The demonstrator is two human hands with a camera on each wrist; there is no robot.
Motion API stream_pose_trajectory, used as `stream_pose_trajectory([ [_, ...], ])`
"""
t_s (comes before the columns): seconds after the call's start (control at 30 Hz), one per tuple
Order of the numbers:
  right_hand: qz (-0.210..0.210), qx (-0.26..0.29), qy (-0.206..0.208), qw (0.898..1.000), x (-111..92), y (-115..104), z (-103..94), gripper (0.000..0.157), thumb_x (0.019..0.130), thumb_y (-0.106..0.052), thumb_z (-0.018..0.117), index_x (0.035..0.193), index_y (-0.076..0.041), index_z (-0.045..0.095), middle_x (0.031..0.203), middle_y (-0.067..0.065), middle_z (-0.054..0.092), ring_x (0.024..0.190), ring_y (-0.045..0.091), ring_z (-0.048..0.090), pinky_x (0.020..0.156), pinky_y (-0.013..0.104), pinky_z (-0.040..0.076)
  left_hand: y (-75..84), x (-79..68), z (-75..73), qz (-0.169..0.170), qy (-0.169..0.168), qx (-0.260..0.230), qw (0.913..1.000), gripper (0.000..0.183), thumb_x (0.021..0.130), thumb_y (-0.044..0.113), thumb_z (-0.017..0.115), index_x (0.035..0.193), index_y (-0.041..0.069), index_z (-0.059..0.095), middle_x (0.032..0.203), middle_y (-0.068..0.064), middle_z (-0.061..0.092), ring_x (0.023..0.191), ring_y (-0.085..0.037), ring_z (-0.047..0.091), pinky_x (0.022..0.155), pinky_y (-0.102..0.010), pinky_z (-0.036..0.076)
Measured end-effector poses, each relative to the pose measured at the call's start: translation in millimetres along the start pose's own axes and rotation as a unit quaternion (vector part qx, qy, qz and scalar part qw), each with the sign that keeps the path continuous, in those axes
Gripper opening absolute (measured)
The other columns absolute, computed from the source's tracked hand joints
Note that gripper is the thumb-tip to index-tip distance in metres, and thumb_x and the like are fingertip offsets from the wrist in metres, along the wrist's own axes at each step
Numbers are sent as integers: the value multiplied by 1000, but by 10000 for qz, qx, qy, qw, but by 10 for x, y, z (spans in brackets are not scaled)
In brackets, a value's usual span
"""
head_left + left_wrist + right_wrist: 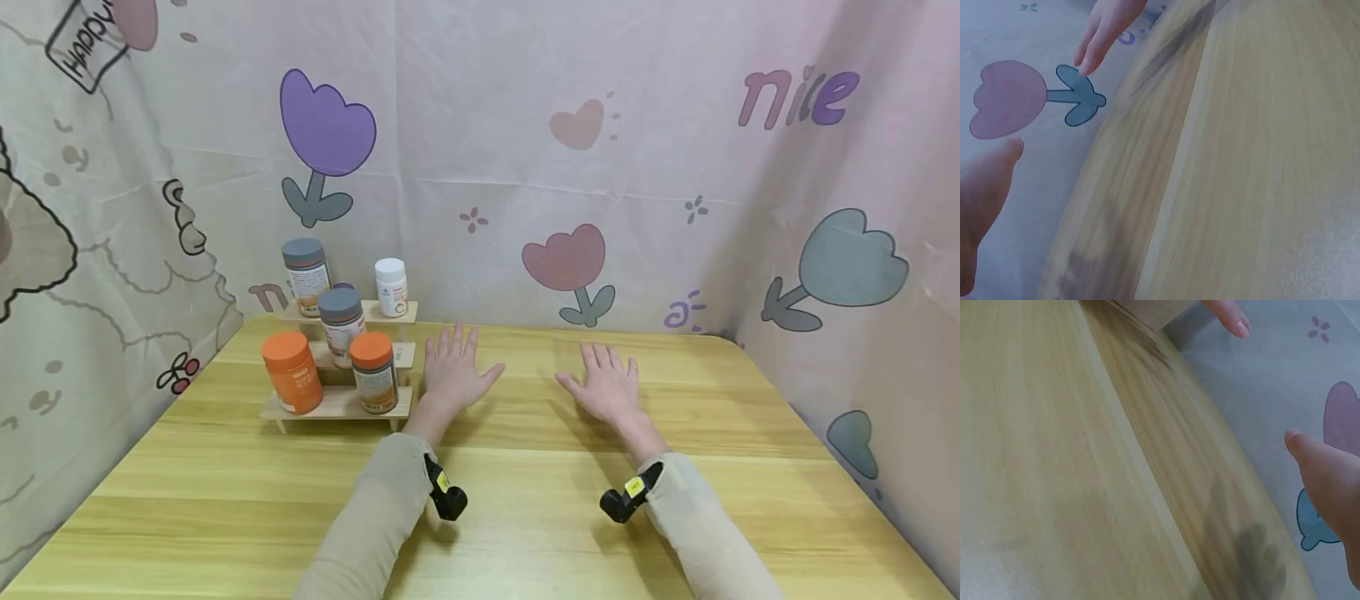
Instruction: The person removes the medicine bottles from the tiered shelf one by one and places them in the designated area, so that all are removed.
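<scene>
Fingers spread, my left hand (pixel 456 371) is held palm down over the table, just right of a three-step wooden rack (pixel 337 404). My right hand (pixel 606 387) spreads its fingers the same way, farther right, and holds nothing. On the rack's low step stand an orange tub (pixel 296 379) and an orange-lidded jar (pixel 375 381). A grey-lidded jar (pixel 342 329) occupies the middle step. Up top are another grey-lidded jar (pixel 308 279) and a small white bottle (pixel 392 289). Each wrist view catches the thumb of its own hand and fingers of the other.
The wooden table (pixel 525 517) reaches back to a patterned curtain (pixel 480 125), which also hangs along both sides. Both sleeve cuffs carry a small black camera, one on the left wrist (pixel 447 496) and one on the right wrist (pixel 626 497).
</scene>
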State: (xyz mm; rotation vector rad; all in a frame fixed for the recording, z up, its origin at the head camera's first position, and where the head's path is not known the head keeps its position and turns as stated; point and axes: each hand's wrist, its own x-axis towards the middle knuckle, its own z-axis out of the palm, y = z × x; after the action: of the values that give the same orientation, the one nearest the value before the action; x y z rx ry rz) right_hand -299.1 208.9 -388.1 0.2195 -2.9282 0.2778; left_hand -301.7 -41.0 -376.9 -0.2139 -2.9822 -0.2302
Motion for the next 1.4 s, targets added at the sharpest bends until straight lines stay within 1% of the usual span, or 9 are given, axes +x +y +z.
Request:
stream_pose_trajectory([
  [0.23,-77,245,-3,9997,5,-88,-63,85,89,-67,31,147,-7,23,149,18,24,136,39,16,107,61,1,26,-45,-109,229,279,-215,9991,92,84,76,24,150,13,15,154,-12,7,140,-31,2,112,-51,1],
  [0.43,-306,1612,115,9864,-16,-255,-125,78,92,-54,45,143,3,28,146,23,28,135,40,20,110,55,12,-15,-232,-343,596,1146,-1201,9843,90,84,65,47,144,2,28,149,-16,25,137,-31,21,112,-47,15],
  [0.6,-475,2809,166,9584,-40,-468,-196,72,92,-38,55,142,6,29,143,25,32,133,38,26,110,49,20,-159,-496,-613,928,2376,-2189,9418,78,81,47,66,137,-2,42,138,-17,44,125,-32,42,104,-45,34],
  [0.83,-725,3837,77,9206,-35,-769,-236,68,90,-28,62,141,4,31,141,21,38,130,33,35,108,43,28,-652,-829,-953,1533,4234,-2892,8448,72,76,39,74,128,-5,51,125,-20,56,114,-35,52,99,-41,41],
  [0.9,-803,4091,13,9090,-25,-843,-218,69,88,-25,64,141,4,31,140,21,39,129,32,36,107,41,29,-821,-907,-1025,1497,4353,-3086,8324,73,78,45,71,129,-4,51,127,-20,54,119,-35,49,103,-37,37],
  [1.0,-841,4416,-121,8932,-20,-956,-190,72,86,-21,68,142,3,30,140,20,40,129,31,37,107,39,30,-1075,-1016,-1092,995,4097,-3439,8391,70,80,43,70,133,3,50,132,-15,51,124,-29,45,105,-33,34],
  [1.17,-922,4731,-456,8750,-64,-1194,-209,74,84,-16,70,142,4,28,140,23,39,128,33,38,107,41,30,-1489,-1201,-1144,-357,2908,-3893,8733,75,82,30,70,146,26,31,147,-2,35,135,-20,27,110,-48,20],
  [1.3,-991,4912,-770,8620,-82,-1369,-155,74,84,-11,69,142,6,26,139,25,39,128,37,37,106,45,30,-1848,-1264,-1084,-518,2571,-3690,8917,80,85,30,67,149,24,20,150,-6,28,137,-25,21,109,-53,15],
  [1.4,-954,5052,-976,8521,-75,-1458,-26,73,84,-12,68,143,4,27,140,22,39,129,34,36,107,45,30,-2080,-1299,-1011,-542,2365,-3790,8930,79,87,27,65,150,16,17,151,-11,24,138,-25,18,112,-44,12],
])
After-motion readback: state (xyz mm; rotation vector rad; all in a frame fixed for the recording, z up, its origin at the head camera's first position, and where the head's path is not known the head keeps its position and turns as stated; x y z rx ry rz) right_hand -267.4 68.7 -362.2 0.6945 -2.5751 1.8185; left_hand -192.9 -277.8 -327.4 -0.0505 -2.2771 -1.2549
